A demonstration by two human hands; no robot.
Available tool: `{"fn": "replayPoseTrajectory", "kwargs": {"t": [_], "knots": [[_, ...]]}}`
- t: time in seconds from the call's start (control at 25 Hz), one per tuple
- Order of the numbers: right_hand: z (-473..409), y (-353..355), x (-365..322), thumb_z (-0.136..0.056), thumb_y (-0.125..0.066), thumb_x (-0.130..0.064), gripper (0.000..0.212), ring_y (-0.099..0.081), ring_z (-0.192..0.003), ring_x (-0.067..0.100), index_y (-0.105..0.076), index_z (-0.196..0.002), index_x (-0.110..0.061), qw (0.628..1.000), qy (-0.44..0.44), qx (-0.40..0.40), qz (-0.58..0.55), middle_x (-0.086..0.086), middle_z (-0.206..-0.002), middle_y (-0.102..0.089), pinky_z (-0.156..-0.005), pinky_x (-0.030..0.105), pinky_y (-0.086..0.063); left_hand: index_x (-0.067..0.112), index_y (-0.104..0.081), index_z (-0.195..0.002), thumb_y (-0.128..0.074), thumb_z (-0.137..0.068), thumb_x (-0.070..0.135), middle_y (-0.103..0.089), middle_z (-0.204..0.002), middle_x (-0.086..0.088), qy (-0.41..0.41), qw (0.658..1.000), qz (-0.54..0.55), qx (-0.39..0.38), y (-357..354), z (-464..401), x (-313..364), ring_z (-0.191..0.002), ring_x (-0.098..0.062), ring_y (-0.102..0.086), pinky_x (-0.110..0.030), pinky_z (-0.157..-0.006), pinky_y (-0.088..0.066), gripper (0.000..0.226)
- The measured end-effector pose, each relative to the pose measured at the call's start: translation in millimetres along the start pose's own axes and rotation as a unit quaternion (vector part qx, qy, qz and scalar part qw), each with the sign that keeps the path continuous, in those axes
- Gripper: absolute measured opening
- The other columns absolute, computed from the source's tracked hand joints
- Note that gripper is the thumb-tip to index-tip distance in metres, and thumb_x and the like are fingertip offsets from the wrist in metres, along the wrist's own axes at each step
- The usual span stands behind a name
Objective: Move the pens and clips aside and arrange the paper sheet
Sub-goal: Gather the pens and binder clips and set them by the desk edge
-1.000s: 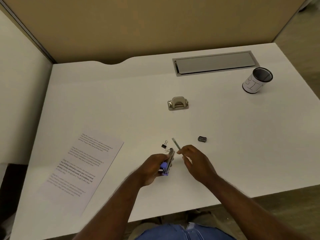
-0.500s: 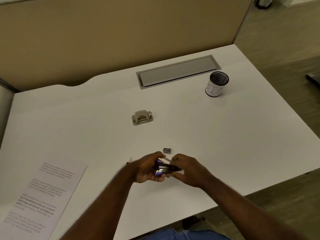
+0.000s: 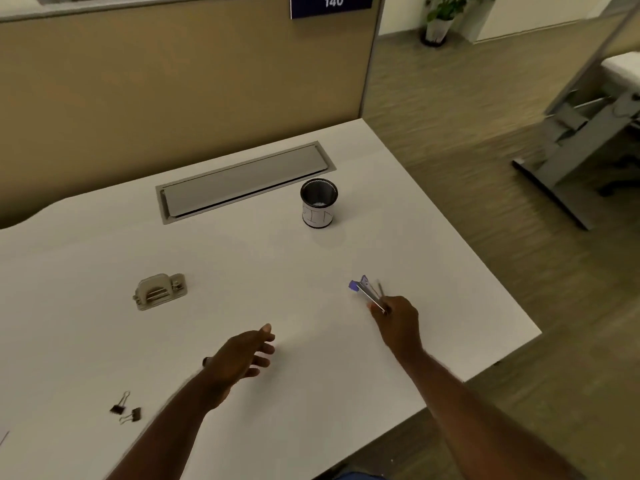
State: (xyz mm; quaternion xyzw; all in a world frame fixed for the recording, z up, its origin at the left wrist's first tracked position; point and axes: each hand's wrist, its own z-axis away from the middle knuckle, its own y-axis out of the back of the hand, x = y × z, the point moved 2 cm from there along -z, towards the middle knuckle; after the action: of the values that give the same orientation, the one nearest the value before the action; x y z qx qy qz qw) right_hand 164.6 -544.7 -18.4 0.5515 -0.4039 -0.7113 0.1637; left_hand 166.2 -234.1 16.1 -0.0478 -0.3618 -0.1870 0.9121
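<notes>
White desk: right hand pinches light, stiff, slippery pens by their ends (best gripped mid-barrel); left hand hangs slack, empty.

— Bench looks smooth, matt white laminate. That grey hatch?
— Brushed metal, dull sheen. The cup is black wire mesh with a paper label.
— Binder clips: dark metal, shiny wire handles.
— The hole punch is metal too, satin finish.

White desk bears a mesh cup, hole punch and two binder clips (near edge).
</notes>
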Motion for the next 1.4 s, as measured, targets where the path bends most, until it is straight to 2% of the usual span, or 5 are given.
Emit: {"fn": "replayPoseTrajectory", "kwargs": {"t": [0.2,0.32,0.48,1.0,1.4], "knots": [[-62.0,29.3,41.6,-0.084,-0.065,-0.016,0.017,-0.06,-0.076,0.032,-0.064,-0.081,0.001,0.996,-0.059,0.052,0.032,0.019,-0.082,-0.061,-0.066,0.03,-0.041,0.027,-0.051,-0.129,-0.063,-0.085,0.045,-0.051,-0.136,-0.002,-0.102,0.963,-0.219,0.12,-17.7,-24.9,-10.5,-0.115,-0.018,-0.054,-0.034,-0.095,-0.046,0.048],[-88.4,36.7,53.4,-0.086,-0.063,-0.02,0.02,-0.061,-0.08,0.031,-0.064,-0.085,0.0,0.994,-0.074,0.063,0.042,0.017,-0.088,-0.061,-0.067,0.03,-0.043,0.019,-0.011,-0.151,-0.061,-0.085,0.047,-0.006,-0.161,-0.001,-0.183,0.891,-0.39,0.141,-28.7,-43.9,-16.5,-0.147,-0.023,-0.01,-0.043,-0.117,-0.02,0.087],[-118.5,41.8,63.1,-0.087,-0.06,-0.021,0.025,-0.059,-0.085,0.035,-0.065,-0.086,0.004,0.989,-0.039,0.034,0.138,0.021,-0.092,-0.061,-0.073,0.039,-0.046,0.019,0.026,-0.143,-0.05,-0.089,0.053,0.035,-0.152,0.003,-0.169,0.839,-0.497,0.143,-34.6,-65.5,-19.6,-0.14,-0.02,0.03,-0.047,-0.117,0.004,0.1],[-151.5,50.2,63.9,-0.083,-0.061,-0.015,0.03,-0.061,-0.094,0.034,-0.053,-0.11,-0.007,0.994,-0.034,0.02,0.101,0.016,-0.099,-0.067,-0.082,0.042,-0.053,0.018,0.031,-0.139,-0.047,-0.085,0.063,0.036,-0.15,0.007,-0.081,0.855,-0.507,0.079,-12.4,-87.4,-21.2,-0.143,-0.02,0.025,-0.051,-0.118,-0.003,0.105],[-173.4,45.2,69.1,-0.086,-0.062,-0.024,0.022,-0.062,-0.087,0.039,-0.061,-0.089,-0.002,0.986,-0.079,0.07,0.131,0.02,-0.088,-0.069,-0.076,0.04,-0.048,0.024,0.033,-0.139,-0.045,-0.086,0.063,0.038,-0.148,0.01,-0.092,0.855,-0.506,0.076,-9.5,-88.5,-27.4,-0.14,-0.015,0.028,-0.05,-0.118,-0.001,0.102]]}}
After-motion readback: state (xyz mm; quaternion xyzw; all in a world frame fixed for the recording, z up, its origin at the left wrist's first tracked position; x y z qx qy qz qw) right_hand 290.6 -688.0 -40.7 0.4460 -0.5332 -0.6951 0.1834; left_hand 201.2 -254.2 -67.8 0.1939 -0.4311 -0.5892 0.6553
